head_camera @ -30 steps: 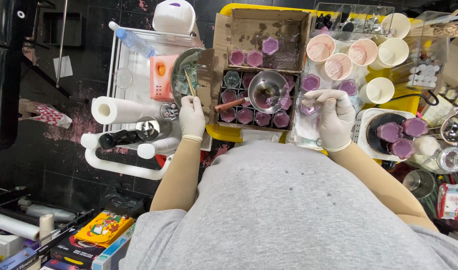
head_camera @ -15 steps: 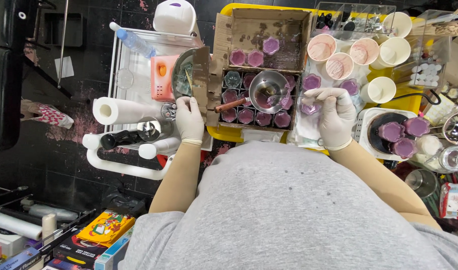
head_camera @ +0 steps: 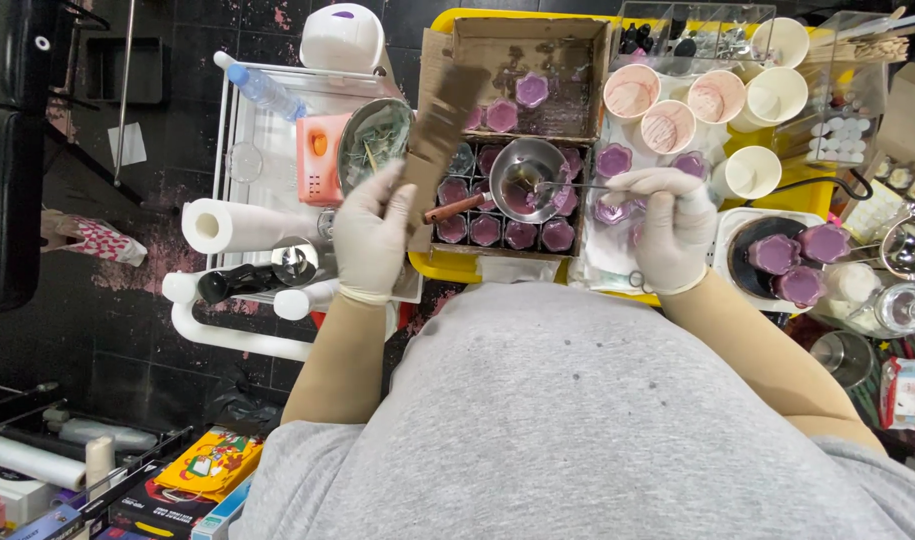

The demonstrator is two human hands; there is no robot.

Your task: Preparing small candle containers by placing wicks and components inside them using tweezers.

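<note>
Grey cotton of the person's shirt [head_camera: 577,430] filled the near part of the head view, both bare forearms reaching out from it toward the work. The left hand [head_camera: 374,238], in a pale glove, was closed around the lower end of a brown cardboard flap [head_camera: 439,125], holding it tilted up over the left edge of the cardboard box [head_camera: 532,45]. The right hand [head_camera: 667,222], gloved likewise, was pinched on the thin handle of a metal spoon-like tool [head_camera: 567,186] whose far end reached into a small steel saucepan [head_camera: 527,178]. That saucepan sat inside the box, over rows of purple wax-filled moulds [head_camera: 502,232], its wooden handle pointing left. Just beside the left hand stood a white wire trolley [head_camera: 237,130] carrying a roll of paper towel [head_camera: 239,225], an orange device [head_camera: 317,160] and a round metal dish [head_camera: 372,145]. Right of the right hand, a black round tray [head_camera: 752,235] held more purple moulds. Farther off, white paper cups [head_camera: 667,125] stood in a cluster on the yellow table [head_camera: 432,262], and a plastic water bottle [head_camera: 267,92] lay at the trolley's far end.
</note>
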